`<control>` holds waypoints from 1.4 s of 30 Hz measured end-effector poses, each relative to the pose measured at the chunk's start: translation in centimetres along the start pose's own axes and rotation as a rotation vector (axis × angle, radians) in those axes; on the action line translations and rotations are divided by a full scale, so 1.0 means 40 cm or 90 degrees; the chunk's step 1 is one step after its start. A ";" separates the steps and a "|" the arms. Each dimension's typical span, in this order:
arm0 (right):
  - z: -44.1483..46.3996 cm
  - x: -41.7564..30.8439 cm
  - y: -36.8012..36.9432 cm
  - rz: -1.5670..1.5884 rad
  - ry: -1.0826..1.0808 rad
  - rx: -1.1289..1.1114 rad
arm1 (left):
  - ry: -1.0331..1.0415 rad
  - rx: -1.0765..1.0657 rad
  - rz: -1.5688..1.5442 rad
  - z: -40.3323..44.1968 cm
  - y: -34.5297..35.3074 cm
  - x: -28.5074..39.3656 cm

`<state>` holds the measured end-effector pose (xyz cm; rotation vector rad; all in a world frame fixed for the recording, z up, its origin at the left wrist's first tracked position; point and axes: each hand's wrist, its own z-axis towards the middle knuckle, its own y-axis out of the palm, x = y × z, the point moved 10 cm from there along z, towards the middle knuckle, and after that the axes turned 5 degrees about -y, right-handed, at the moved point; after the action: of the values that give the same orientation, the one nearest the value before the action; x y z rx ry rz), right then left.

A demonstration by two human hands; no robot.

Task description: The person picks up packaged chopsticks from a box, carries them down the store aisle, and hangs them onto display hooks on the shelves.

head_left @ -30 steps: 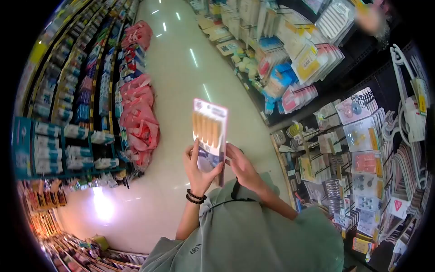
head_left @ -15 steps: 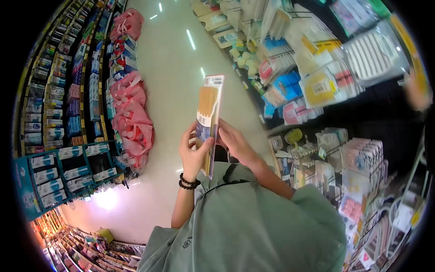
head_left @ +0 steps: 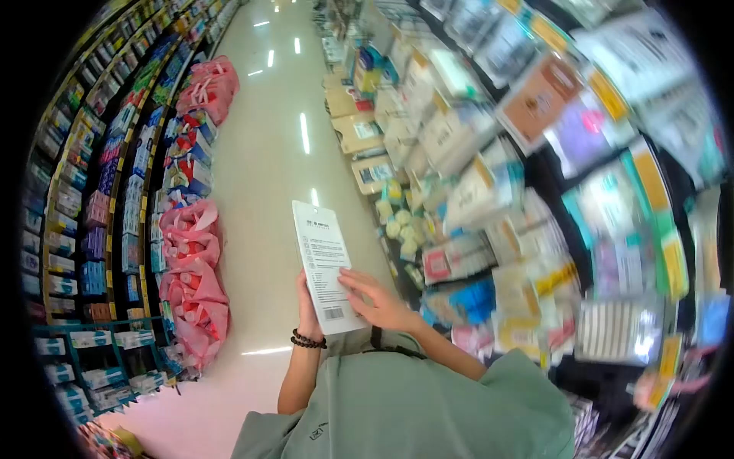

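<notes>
A flat white hang-card package [head_left: 325,264] is held up in front of me, its printed back with small text and a barcode facing the camera. My left hand [head_left: 308,312], with a dark beaded bracelet at the wrist, grips the card's left edge; most of its fingers are hidden behind. Stretched fingers of my right hand [head_left: 376,302] lie across the lower right of the printed side; its thumb cannot be seen. The product on the card's other face is out of sight.
Shelves of boxed goods [head_left: 95,214] line the left of the aisle, with pink bags [head_left: 195,275] along their front. Hanging packaged goods [head_left: 466,191] fill the right side. Shiny floor [head_left: 264,168] runs between them.
The package has turned from edge-on, with its tan-and-blue front partly showing, to its printed white back. My right fingers now lie on that back. The view has shifted along the aisle.
</notes>
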<state>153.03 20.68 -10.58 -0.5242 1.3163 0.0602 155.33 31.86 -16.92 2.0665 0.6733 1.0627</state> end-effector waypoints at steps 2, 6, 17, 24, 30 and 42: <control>0.098 -0.006 -0.026 -0.040 -0.016 -0.019 | 0.069 0.002 -0.035 0.070 -0.014 0.069; 0.298 0.005 -0.050 -0.079 -0.019 -0.008 | 0.171 -0.022 -0.170 0.178 -0.043 0.206; 0.884 0.296 -0.164 0.362 0.159 0.019 | 0.201 0.066 -0.074 0.573 -0.043 0.564; 1.360 0.366 -0.383 0.237 0.056 0.004 | 0.170 -0.053 -0.193 0.944 0.145 0.860; 1.648 0.437 -0.487 0.241 0.132 0.032 | 0.173 -0.120 -0.160 1.201 0.194 1.055; 2.269 0.660 -0.586 0.362 0.217 0.095 | 0.148 -0.043 -0.067 1.741 0.047 1.411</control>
<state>249.97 29.61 -13.43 -0.0169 1.7582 0.3507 243.85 46.14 -17.52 1.8459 0.8403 1.2592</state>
